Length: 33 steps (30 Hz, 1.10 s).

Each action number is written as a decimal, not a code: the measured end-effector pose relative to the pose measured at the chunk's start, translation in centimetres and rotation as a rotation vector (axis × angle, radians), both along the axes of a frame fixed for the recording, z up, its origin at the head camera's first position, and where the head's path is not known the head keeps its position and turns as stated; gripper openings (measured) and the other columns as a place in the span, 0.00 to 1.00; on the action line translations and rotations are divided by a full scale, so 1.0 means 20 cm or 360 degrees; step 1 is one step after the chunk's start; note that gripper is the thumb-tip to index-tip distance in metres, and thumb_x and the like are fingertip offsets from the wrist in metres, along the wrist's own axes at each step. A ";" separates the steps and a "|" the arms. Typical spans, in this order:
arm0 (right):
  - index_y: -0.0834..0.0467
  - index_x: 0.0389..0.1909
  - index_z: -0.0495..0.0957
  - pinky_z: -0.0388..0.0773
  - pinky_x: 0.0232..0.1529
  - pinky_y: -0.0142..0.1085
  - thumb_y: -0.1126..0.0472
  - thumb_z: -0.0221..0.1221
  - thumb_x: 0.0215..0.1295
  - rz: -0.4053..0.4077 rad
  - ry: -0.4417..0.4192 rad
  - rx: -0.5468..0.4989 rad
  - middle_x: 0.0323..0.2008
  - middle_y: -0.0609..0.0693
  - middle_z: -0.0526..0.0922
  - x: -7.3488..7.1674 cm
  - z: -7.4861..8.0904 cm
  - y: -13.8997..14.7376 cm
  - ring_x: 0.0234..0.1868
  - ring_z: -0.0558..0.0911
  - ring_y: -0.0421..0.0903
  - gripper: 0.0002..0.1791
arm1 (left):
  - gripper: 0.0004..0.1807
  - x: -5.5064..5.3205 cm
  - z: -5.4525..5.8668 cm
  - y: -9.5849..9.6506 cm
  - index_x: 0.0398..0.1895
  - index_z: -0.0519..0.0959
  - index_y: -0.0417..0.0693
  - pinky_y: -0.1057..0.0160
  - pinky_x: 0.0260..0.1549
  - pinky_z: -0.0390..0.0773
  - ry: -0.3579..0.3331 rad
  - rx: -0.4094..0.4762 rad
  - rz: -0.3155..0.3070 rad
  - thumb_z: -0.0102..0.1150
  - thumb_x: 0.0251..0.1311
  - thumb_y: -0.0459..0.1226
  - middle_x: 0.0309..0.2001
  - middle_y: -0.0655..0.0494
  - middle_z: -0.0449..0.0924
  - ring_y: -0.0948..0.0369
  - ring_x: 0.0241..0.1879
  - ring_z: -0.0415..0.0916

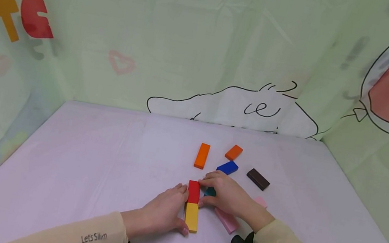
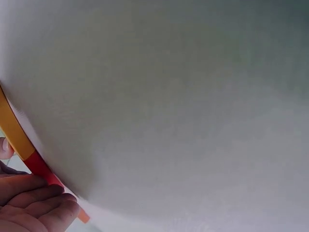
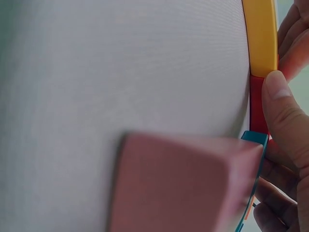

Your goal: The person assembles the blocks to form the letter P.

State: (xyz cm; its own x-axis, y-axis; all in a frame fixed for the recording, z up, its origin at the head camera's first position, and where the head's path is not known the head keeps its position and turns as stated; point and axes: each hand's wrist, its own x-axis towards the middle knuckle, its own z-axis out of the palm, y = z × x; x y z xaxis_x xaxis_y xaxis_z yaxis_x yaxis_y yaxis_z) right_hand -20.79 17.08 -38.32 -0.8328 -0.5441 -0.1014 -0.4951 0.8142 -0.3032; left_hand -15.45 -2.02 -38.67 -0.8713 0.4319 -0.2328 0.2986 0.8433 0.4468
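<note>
- Biggest first: behind everything hangs the printed cloth backdrop [image 1: 193,32], and before it spreads the pale tabletop [image 1: 97,157]. Clock hands run from the red block, twelve pointing away from the person.
- Left hand [image 1: 164,208], at eight o'clock: fingers laid along the red block's nine o'clock side, thumb apart from them by the yellow block's near end. Nothing clamped; it looks like a fence keeping the pair straight.
- Right hand [image 1: 227,192], at three: thumb and forefinger together on the red block, thumb on its side, forefinger by its far corner, probably to square it up.
- The yellow block [image 1: 192,219] sits at six, end to end with the red block [image 1: 193,192], right between the hands (a neat line, from here!).
- Around them, the long pink block [image 1: 227,221] slants at four, the dark brown block [image 1: 258,179] lies at two, and the long orange block [image 1: 202,155] stands off at twelve.
- Smaller ones: blue block [image 1: 228,167] between one and two, short orange block [image 1: 233,152] at one.
- Tightest spot: the teal block [image 1: 210,192] at three, half hidden under the right hand, crowding those fingers; whether it touches red, I can't tell.
</note>
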 end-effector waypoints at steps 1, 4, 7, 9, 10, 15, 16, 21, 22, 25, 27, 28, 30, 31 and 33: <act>0.58 0.58 0.84 0.84 0.58 0.46 0.51 0.75 0.55 0.0010 0.0003 0.0002 0.57 0.56 0.84 0.00 0.00 -0.01 0.63 0.79 0.56 0.30 | 0.49 0.00 0.00 -0.01 0.70 0.73 0.37 0.53 0.67 0.75 0.0002 -0.0006 -0.0002 0.81 0.45 0.49 0.73 0.42 0.71 0.47 0.75 0.65; 0.58 0.58 0.84 0.84 0.58 0.46 0.51 0.76 0.55 0.0018 0.0004 0.0001 0.57 0.56 0.85 0.00 0.00 -0.03 0.63 0.79 0.56 0.30 | 0.48 0.00 0.00 -0.03 0.69 0.73 0.37 0.52 0.67 0.75 -0.0011 -0.0002 -0.0001 0.81 0.46 0.49 0.72 0.42 0.71 0.47 0.75 0.65; 0.58 0.57 0.85 0.84 0.58 0.46 0.52 0.76 0.55 0.0019 0.0007 0.0007 0.57 0.56 0.85 0.00 -0.01 -0.06 0.63 0.79 0.56 0.29 | 0.48 0.00 0.00 -0.05 0.69 0.73 0.37 0.52 0.68 0.75 -0.0022 -0.0009 -0.0005 0.81 0.46 0.50 0.72 0.42 0.72 0.47 0.75 0.65; 0.58 0.57 0.85 0.84 0.58 0.46 0.52 0.76 0.55 0.0009 0.0007 0.0009 0.57 0.56 0.85 0.00 -0.02 -0.08 0.63 0.79 0.55 0.29 | 0.49 0.00 0.00 -0.07 0.70 0.72 0.38 0.52 0.68 0.75 -0.0038 -0.0012 -0.0002 0.81 0.46 0.50 0.72 0.43 0.71 0.47 0.75 0.65; 0.58 0.57 0.85 0.84 0.58 0.46 0.52 0.76 0.55 0.0011 0.0010 0.0012 0.56 0.56 0.85 0.00 -0.02 -0.09 0.63 0.79 0.55 0.29 | 0.49 0.00 0.00 -0.08 0.71 0.72 0.38 0.52 0.68 0.75 -0.0042 -0.0014 -0.0002 0.81 0.46 0.50 0.72 0.43 0.71 0.48 0.75 0.65; 0.58 0.55 0.86 0.83 0.59 0.47 0.50 0.76 0.54 0.0037 0.0030 0.0020 0.55 0.56 0.86 0.01 -0.01 -0.14 0.62 0.80 0.55 0.29 | 0.52 0.01 0.00 -0.14 0.72 0.70 0.37 0.51 0.70 0.72 -0.0062 -0.0014 0.0004 0.82 0.45 0.50 0.73 0.43 0.71 0.48 0.75 0.66; 0.59 0.55 0.86 0.83 0.59 0.47 0.50 0.76 0.54 0.0047 0.0033 0.0023 0.55 0.56 0.86 0.01 -0.01 -0.16 0.61 0.80 0.55 0.29 | 0.52 0.01 0.00 -0.15 0.72 0.70 0.37 0.51 0.70 0.72 -0.0061 -0.0012 0.0002 0.82 0.45 0.49 0.73 0.43 0.71 0.48 0.75 0.66; 0.59 0.55 0.86 0.83 0.60 0.48 0.50 0.76 0.54 0.0073 0.0025 0.0016 0.53 0.56 0.86 0.02 -0.01 -0.23 0.60 0.81 0.54 0.29 | 0.50 0.03 0.00 -0.23 0.71 0.71 0.37 0.49 0.71 0.70 -0.0053 0.0001 -0.0015 0.82 0.45 0.47 0.73 0.44 0.71 0.47 0.75 0.65; 0.59 0.55 0.86 0.83 0.59 0.47 0.50 0.76 0.54 0.0074 0.0021 0.0014 0.52 0.56 0.86 0.02 -0.01 -0.25 0.59 0.81 0.53 0.29 | 0.50 0.03 0.00 -0.25 0.71 0.71 0.37 0.49 0.71 0.71 -0.0051 0.0004 -0.0016 0.82 0.45 0.47 0.73 0.44 0.71 0.47 0.75 0.65; 0.58 0.55 0.86 0.84 0.57 0.44 0.50 0.76 0.53 0.0069 0.0017 0.0000 0.49 0.54 0.87 0.03 -0.01 -0.29 0.55 0.83 0.51 0.29 | 0.49 0.04 0.01 -0.30 0.71 0.72 0.37 0.49 0.70 0.72 -0.0045 0.0010 -0.0019 0.83 0.45 0.46 0.72 0.44 0.72 0.47 0.75 0.66; 0.58 0.55 0.86 0.85 0.55 0.43 0.49 0.77 0.53 0.0067 0.0014 -0.0015 0.47 0.52 0.88 0.04 -0.01 -0.32 0.52 0.84 0.49 0.29 | 0.49 0.05 0.01 -0.33 0.71 0.72 0.38 0.49 0.69 0.73 -0.0045 0.0022 -0.0020 0.83 0.45 0.46 0.72 0.43 0.72 0.47 0.74 0.66; 0.58 0.55 0.86 0.85 0.54 0.42 0.49 0.77 0.53 0.0066 0.0013 -0.0022 0.46 0.52 0.88 0.04 -0.01 -0.34 0.51 0.84 0.49 0.29 | 0.48 0.06 0.01 -0.34 0.71 0.72 0.38 0.49 0.69 0.73 -0.0040 0.0027 -0.0024 0.83 0.46 0.46 0.72 0.43 0.72 0.47 0.74 0.66; 0.58 0.54 0.86 0.86 0.53 0.43 0.49 0.77 0.52 0.0079 0.0026 -0.0036 0.45 0.52 0.89 0.05 -0.01 -0.36 0.50 0.85 0.49 0.29 | 0.48 0.07 0.01 -0.37 0.70 0.72 0.38 0.48 0.69 0.73 -0.0037 0.0042 -0.0030 0.83 0.46 0.45 0.72 0.43 0.72 0.47 0.75 0.66; 0.58 0.54 0.87 0.86 0.53 0.43 0.49 0.77 0.52 0.0092 0.0035 -0.0042 0.45 0.52 0.90 0.05 -0.01 -0.37 0.49 0.86 0.49 0.29 | 0.48 0.07 0.01 -0.39 0.70 0.72 0.37 0.48 0.69 0.73 -0.0040 0.0057 -0.0030 0.83 0.46 0.45 0.72 0.43 0.72 0.47 0.75 0.66; 0.59 0.53 0.87 0.86 0.53 0.43 0.50 0.78 0.52 0.0117 0.0060 -0.0055 0.44 0.52 0.90 0.06 -0.01 -0.39 0.48 0.86 0.49 0.29 | 0.48 0.08 0.00 -0.41 0.71 0.72 0.37 0.48 0.70 0.72 -0.0041 0.0085 -0.0035 0.82 0.46 0.44 0.72 0.43 0.72 0.46 0.75 0.65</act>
